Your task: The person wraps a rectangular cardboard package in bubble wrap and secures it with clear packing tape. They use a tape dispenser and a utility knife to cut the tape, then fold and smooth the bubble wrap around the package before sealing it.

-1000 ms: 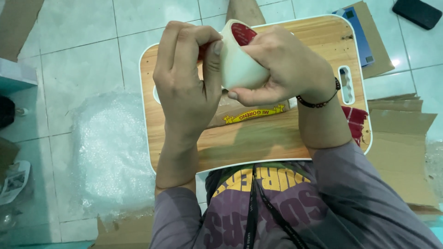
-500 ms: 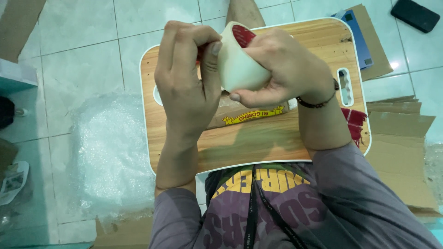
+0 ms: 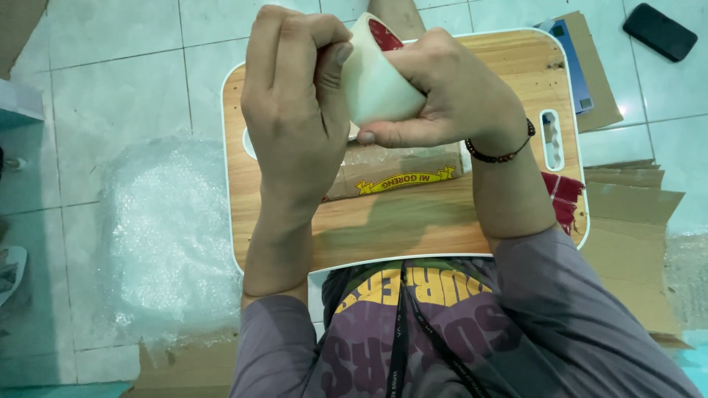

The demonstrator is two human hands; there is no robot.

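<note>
My right hand grips a roll of pale packing tape with a red core, held up over a wooden lap table. My left hand is closed at the roll's left edge, its thumb and fingertips pinching at the tape surface. Under both hands, on the table, lies a small cardboard parcel with a yellow banner print, partly hidden by my wrists.
A sheet of bubble wrap lies on the tiled floor to the left. Flattened cardboard sits at the right, another piece at the bottom. A dark phone lies at the top right. A blue-faced flat item rests on cardboard by the table.
Both hands stay on the tape roll in nearly the same place; my left fingers shift slightly at the roll's edge.
</note>
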